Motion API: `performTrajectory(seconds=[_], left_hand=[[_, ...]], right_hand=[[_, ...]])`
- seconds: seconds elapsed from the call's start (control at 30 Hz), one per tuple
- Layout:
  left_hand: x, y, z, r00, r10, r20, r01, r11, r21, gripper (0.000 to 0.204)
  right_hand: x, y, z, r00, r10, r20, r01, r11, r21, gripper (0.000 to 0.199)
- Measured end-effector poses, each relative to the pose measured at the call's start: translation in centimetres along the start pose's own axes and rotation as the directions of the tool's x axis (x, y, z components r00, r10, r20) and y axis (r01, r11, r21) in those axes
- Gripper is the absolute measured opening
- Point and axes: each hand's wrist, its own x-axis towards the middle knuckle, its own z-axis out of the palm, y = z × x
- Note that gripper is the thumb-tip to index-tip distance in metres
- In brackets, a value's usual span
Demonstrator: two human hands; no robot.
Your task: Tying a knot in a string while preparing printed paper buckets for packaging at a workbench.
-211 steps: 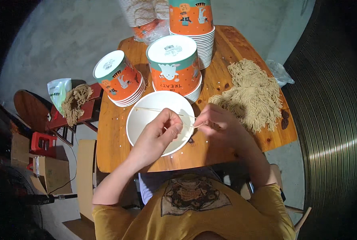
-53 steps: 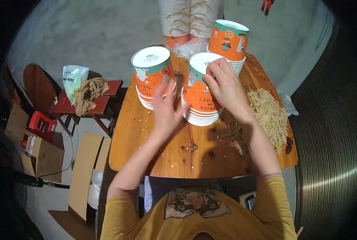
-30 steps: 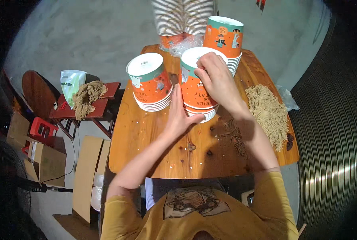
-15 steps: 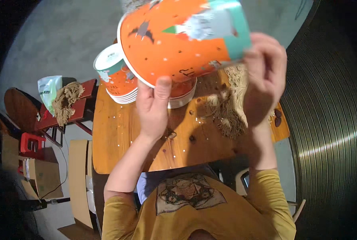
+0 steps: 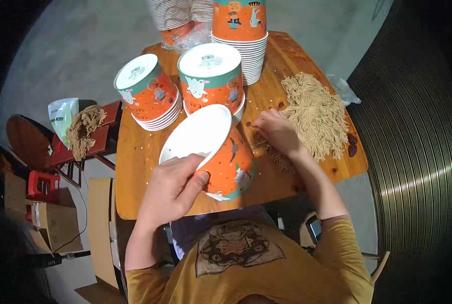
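Note:
My left hand (image 5: 172,190) grips the rim of an orange paper bucket (image 5: 221,157) with a white inside, held tilted above the near edge of the wooden table (image 5: 134,167). My right hand (image 5: 275,130) rests on the table to its right, fingers bent on loose strands at the edge of a large pile of tan dried noodles (image 5: 314,114). Whether it pinches any strands I cannot tell. Just beyond the held bucket stands a stack of upside-down orange and green buckets (image 5: 210,76).
A second upside-down stack (image 5: 147,91) stands at the left of the table and a taller stack (image 5: 240,30) at the back. More buckets in plastic (image 5: 177,23) lie behind. A red stool (image 5: 86,137) to the left carries a noodle clump (image 5: 82,129) and a bag. Cardboard boxes (image 5: 53,223) sit on the floor.
The bucket, lifted close to the camera in both hands half a second ago, is lower now and held by my left hand alone. My right hand has moved to the noodles.

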Motion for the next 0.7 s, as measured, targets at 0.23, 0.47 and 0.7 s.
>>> performTrajectory(seconds=[0.23,0.47,0.7], left_hand=[[-0.4,-0.2,-0.6,0.997,0.037,-0.065,-0.019,0.964,0.264,0.007],[-0.4,-1.0,0.7,0.999,-0.005,-0.051,0.024,0.923,0.383,0.014],[-0.7,-1.1,1.0,0.993,-0.115,0.040,0.099,0.953,0.287,0.031]], right_hand=[[1.0,0.4,1.2,0.972,-0.225,0.060,0.233,0.951,-0.203,0.006],[1.7,-3.8,-0.3,0.975,-0.108,0.192,0.088,0.990,0.113,0.014],[-0.3,-17.2,-5.0,0.955,-0.169,0.244,-0.096,0.601,0.793,0.015]])
